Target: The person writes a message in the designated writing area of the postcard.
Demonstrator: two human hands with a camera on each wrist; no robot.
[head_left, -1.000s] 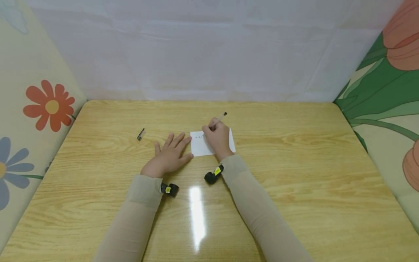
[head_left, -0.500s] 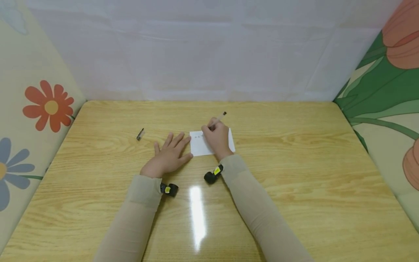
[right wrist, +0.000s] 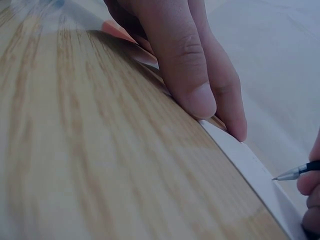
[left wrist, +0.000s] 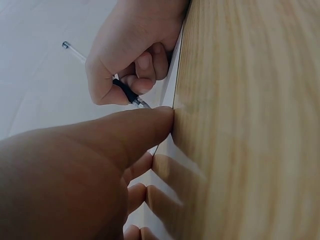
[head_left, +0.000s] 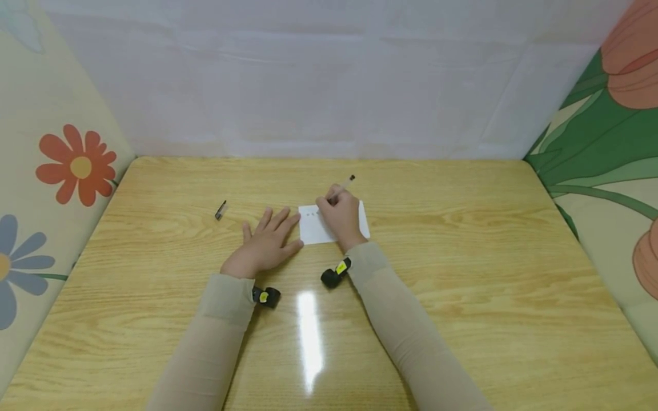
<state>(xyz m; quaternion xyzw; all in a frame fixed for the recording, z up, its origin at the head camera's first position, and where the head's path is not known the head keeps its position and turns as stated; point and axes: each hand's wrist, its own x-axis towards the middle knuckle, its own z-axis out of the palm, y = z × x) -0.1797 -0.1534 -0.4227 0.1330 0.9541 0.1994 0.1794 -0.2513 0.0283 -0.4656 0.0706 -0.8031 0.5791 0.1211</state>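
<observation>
A small white sheet of paper lies on the wooden table, with a short row of dark marks near its upper left edge. My right hand rests over the paper's right half and pinches a clear pen with a dark grip. In the right wrist view the metal pen tip is right at the paper's surface. Spread flat, my left hand touches the paper's left edge with thumb and index fingertip. The left wrist view shows the thumb pressing at the paper's edge.
A clear and black pen cap lies on the table to the left of my left hand. Behind the table hangs a white sheet, and flower-patterned panels flank both sides. Each wrist carries a small black camera.
Both hands keep nearly the same place over the last second. The pen's top end has shifted very slightly left.
</observation>
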